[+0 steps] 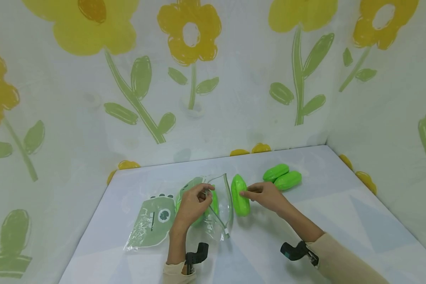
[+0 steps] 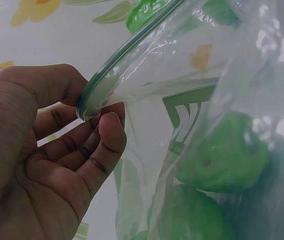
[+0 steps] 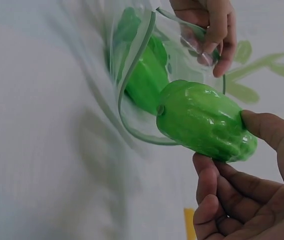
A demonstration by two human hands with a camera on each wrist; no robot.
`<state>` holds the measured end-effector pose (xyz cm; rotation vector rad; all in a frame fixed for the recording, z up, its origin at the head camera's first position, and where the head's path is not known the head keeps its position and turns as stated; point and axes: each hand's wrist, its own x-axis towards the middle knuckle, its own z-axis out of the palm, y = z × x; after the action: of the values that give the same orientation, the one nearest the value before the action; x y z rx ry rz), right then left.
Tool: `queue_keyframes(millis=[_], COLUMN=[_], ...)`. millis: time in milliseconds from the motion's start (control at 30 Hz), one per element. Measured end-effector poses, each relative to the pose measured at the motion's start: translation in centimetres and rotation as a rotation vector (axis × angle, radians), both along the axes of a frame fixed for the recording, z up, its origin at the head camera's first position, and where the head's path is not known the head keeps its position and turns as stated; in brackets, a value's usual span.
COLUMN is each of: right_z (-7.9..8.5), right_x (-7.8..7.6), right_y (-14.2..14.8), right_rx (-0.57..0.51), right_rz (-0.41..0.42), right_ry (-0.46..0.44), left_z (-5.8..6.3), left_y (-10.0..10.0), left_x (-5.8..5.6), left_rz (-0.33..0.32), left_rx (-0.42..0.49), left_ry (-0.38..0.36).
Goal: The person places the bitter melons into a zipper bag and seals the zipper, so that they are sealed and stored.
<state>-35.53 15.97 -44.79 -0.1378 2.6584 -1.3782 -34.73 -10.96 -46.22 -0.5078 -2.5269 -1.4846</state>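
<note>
A clear zip bag with a green zip strip lies on the table, its mouth spread apart toward the right. My left hand pinches the rim of that mouth between thumb and fingers, seen close in the left wrist view. Inside the bag are green toy cucumbers, partly blurred by the plastic. My right hand holds another glossy toy cucumber between thumb and fingertips. Its stem end points at the bag's opening and overlaps the rim in the right wrist view.
Two more green cucumbers lie side by side at the back right of the table. Left of the filled bag lies a flat bag printed with a green one-eyed monster. A flower-patterned cloth stands behind the table and along its sides.
</note>
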Motion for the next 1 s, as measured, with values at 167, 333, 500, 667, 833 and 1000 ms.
queue_keyframes(millis=[167,333,500,667,833,1000], right_z=[-0.1,-0.6,-1.3,-1.9,-2.5,-3.0], right_x=[-0.3,-0.7,-1.0,-1.3,-1.5,-1.6], right_y=[-1.2,-2.1,-3.0,-3.9,-4.7,-5.3], right_rx=[-0.010,-0.041,-0.052,-0.041,-0.019,0.004], right_rz=[0.004,0.004,0.013,0.013,0.001,-0.023], right_ry=[-0.021,-0.035,-0.041,-0.047,-0.058,-0.066], left_z=[0.0,0.0,-0.1,0.0,0.0,-0.1], left_y=[-0.1,-0.1,-0.1,-0.2,-0.3,-0.2], left_x=[-0.1,-0.1,-0.1,-0.1,-0.2,-0.1], left_rz=[0.006,0.003,0.003,0.000,-0.003,-0.020], left_rx=[-0.004,0.001,0.003,-0.002,0.004,0.013], left_ry=[-0.003,-0.006,0.000,-0.003,-0.002,0.005])
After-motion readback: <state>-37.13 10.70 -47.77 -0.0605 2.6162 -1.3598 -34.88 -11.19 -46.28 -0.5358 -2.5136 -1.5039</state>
